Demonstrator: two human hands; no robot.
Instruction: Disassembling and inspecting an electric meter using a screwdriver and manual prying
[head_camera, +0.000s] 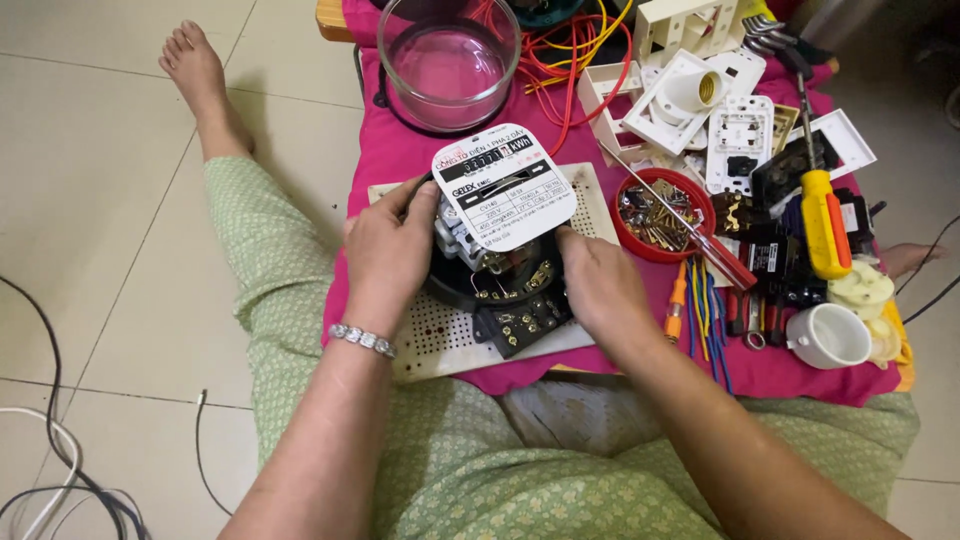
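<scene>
Two hands grip one opened electricity meter (497, 235), which sits on a white perforated board (440, 335) over the pink cloth (395, 120) of the tabletop. The left hand (388, 250) has its fingers curled closed round the meter's black base on the left side, thumb up by the white dial plate. The right hand (600, 285) clamps the opposite side, fingers closed against the base; the fingertips are hidden behind the body. A clear glass cover (448, 62) stands beyond the left fingers, apart from the meter. To the right of the right fingers lie a red dish of brass screws (662, 215) and a yellow-handled screwdriver (825, 220). Judgement: keep the grip even on both sides, base flat on the board, clear of the exposed terminal block.
</scene>
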